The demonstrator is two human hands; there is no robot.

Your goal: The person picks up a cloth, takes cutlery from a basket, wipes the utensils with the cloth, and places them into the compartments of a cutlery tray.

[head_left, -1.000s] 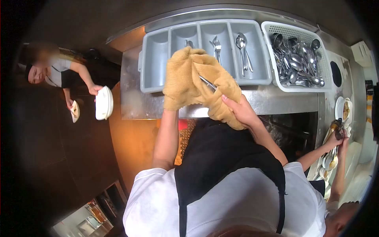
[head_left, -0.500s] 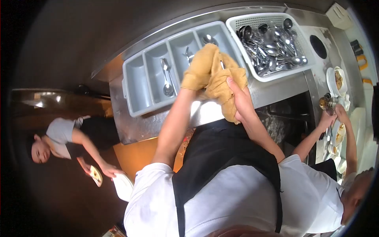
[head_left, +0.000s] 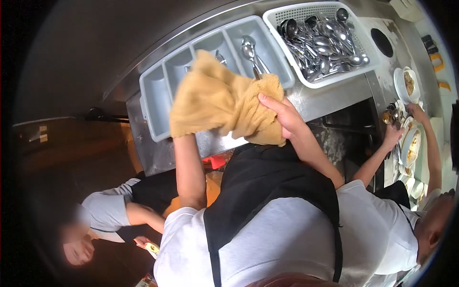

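Note:
A yellow-brown cloth [head_left: 215,98] spreads between my hands above the near edge of the cutlery tray. My right hand [head_left: 282,115] is closed on its bunched right end, thumb on top. By that thumb, a slim metal piece [head_left: 256,72] shows at the cloth's upper edge; its kind cannot be made out. The cloth covers my left hand, so its fingers are hidden and only the wrist [head_left: 184,141] shows below. Beyond, the grey divided tray [head_left: 152,103] holds spoons [head_left: 248,50] in its right compartment and some cutlery [head_left: 220,58] farther left.
A white perforated basket [head_left: 272,21] full of spoons and ladles stands right of the tray on the steel counter [head_left: 313,103]. At right, a co-worker's hand [head_left: 394,136] holds utensils near dishes of food [head_left: 412,146]. Another person [head_left: 107,210] is at lower left with a plate.
My left hand has moved left, and the cloth has spread out wide from its earlier bunched shape. Spoons in the right compartment show more fully. The person at left has come closer.

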